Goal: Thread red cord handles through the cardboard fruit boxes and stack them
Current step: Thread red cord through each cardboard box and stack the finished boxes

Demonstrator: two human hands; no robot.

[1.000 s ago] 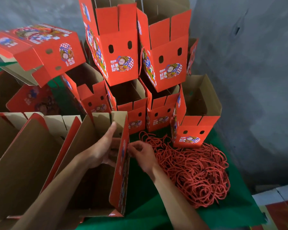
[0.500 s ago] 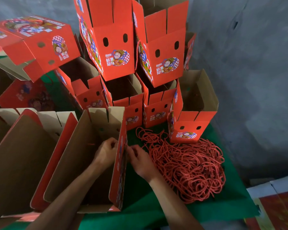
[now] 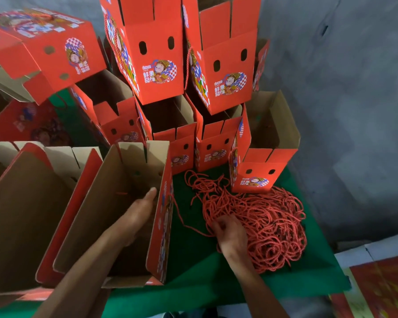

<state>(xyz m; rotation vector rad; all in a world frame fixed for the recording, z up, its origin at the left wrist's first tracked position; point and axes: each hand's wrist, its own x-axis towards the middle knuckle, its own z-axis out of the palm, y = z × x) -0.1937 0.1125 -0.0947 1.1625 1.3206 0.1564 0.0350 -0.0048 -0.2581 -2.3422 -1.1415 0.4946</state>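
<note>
- Hands work apart: our left hand (image 3: 141, 212), fingers straight, presses the inner wall of the open brown-lined red cardboard box (image 3: 115, 203), probably to steady it.
- Our right hand (image 3: 228, 230) pinches strands in the tangled pile of red twisted cord (image 3: 262, 221), likely picking one handle.
- Green cloth covers the desk (image 3: 193, 260).
- Stacked red printed fruit boxes (image 3: 156, 65) stand beyond, against a grey wall (image 3: 342, 88).

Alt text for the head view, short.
A person's left hand rests inside an open cardboard box while the right hand grips cords in a red cord pile on green cloth. Red boxes are stacked behind.
</note>
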